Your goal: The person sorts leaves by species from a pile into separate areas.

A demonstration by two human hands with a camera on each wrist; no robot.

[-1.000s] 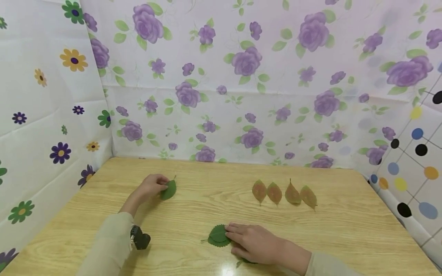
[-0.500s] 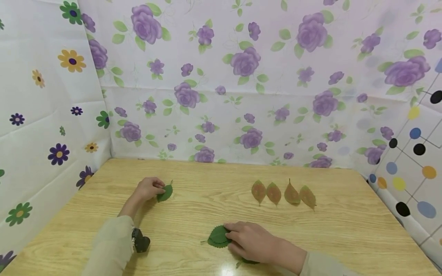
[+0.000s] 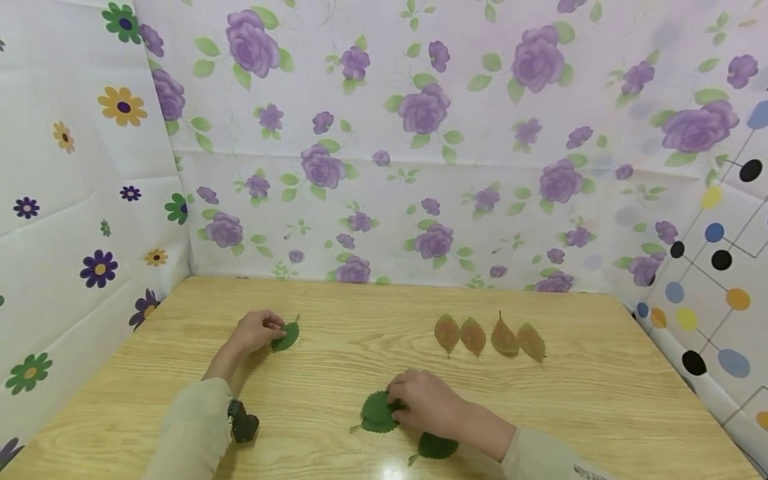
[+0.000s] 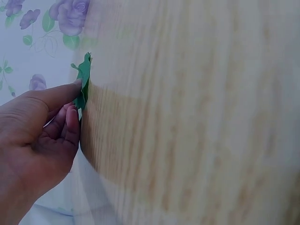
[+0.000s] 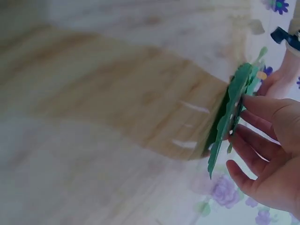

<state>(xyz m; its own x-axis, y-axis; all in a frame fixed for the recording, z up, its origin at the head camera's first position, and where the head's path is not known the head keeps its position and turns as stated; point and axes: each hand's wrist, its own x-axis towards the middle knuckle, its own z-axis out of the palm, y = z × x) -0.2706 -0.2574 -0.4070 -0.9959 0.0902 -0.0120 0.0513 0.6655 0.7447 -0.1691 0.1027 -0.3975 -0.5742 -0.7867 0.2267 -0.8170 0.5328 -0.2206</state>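
The right grip [image 3: 425, 402] partly hides the green leaf [image 3: 377, 413] it pinches.

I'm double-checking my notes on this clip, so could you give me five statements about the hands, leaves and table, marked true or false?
1. The left hand pinches a green leaf. True.
2. Four reddish leaves lie in a row on the table. True.
3. The right hand grips one of the reddish leaves. False: it grips a second green leaf.
4. A third green leaf lies nearer the person than the second. True.
5. The purple-flowered cloth covers the tabletop. False: it hangs behind the table.
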